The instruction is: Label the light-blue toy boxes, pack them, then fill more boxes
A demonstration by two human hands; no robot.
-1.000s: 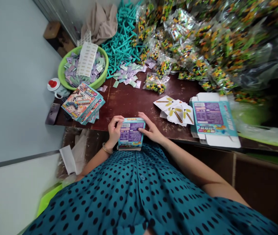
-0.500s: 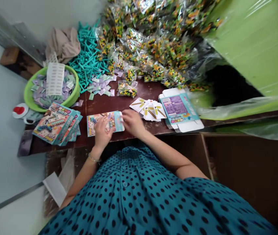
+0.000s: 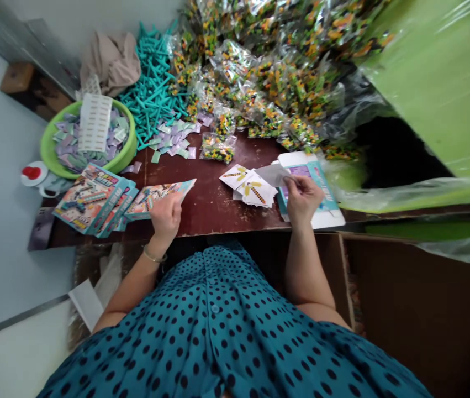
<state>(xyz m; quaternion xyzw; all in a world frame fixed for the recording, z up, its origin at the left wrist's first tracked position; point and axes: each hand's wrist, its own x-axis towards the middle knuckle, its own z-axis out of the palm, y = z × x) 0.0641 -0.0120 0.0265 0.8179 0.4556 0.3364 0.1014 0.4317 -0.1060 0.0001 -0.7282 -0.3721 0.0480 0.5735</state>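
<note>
My left hand is closed on the edge of a colourful printed toy box, which is tilted beside a stack of similar boxes. On the right, my right hand pinches a thin greyish paper sheet by its corner. That sheet hangs over a loose pile of white printed leaflets showing a pickaxe-like picture. Under my right hand lie flattened teal and purple box blanks, partly covered by the hand.
A green basin holds small sachets and a label sheet. Behind are teal sticks, scattered sachets and a heap of clear bags of coloured pieces. A phone lies at the table's left edge.
My left hand has shifted left with the box, which is now tilted near the stack. My right hand has left the box, moved right and lifted a sheet from the leaflets.
</note>
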